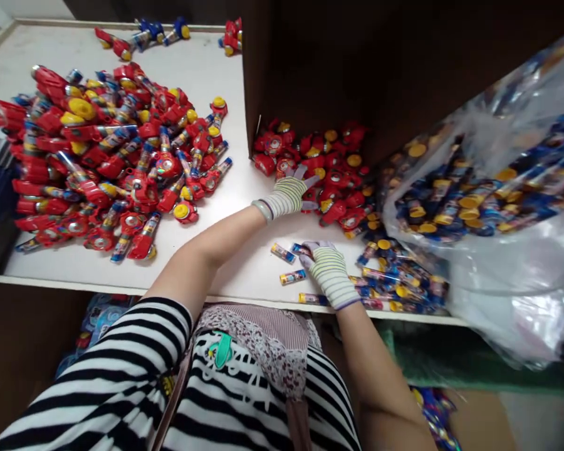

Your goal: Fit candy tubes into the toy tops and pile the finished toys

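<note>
Near edge: a yellow-and-blue tube [313, 299] along the lip of the white table [254, 269], near the person's right wrist.
Right hand [329, 272]: striped glove; fingers bent at the right end of a small blue tube [299, 249]; clamped or merely touching, cannot tell.
Loose tubes [293, 277]: two, just left of the right fingers.
Tube heap [404, 275]: right of the right hand, yellow caps.
Left hand [284, 197]: matching glove; fingers spread apart over the red toy heap.
Red toy heap [341, 194]: beneath and beyond the left fingers, beside a dark panel [310, 62].
Clear bag [512, 294]: right, filled with tubes.
Large pile [122, 150]: left, red toys with tubes, well apart from both hands.
Far edge: several red and blue toys [150, 31].
</note>
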Action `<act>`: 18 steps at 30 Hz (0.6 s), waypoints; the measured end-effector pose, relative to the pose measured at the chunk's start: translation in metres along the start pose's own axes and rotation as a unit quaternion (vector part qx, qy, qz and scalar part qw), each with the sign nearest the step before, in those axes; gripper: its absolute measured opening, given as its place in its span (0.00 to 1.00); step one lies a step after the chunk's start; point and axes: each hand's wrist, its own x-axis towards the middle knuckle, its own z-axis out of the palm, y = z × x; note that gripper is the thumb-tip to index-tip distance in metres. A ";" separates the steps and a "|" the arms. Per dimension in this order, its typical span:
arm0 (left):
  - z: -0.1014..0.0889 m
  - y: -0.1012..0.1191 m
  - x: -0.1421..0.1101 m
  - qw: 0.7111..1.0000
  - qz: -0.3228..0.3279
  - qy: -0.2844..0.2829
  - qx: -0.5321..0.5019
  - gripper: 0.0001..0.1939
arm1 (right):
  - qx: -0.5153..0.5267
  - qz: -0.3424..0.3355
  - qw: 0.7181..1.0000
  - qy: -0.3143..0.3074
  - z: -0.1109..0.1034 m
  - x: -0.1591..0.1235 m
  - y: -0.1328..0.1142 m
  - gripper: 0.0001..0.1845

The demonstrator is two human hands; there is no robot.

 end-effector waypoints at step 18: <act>-0.022 -0.010 -0.151 0.700 -0.135 0.026 -0.701 0.25 | 0.490 0.039 0.860 0.135 -0.010 -0.024 0.001 0.22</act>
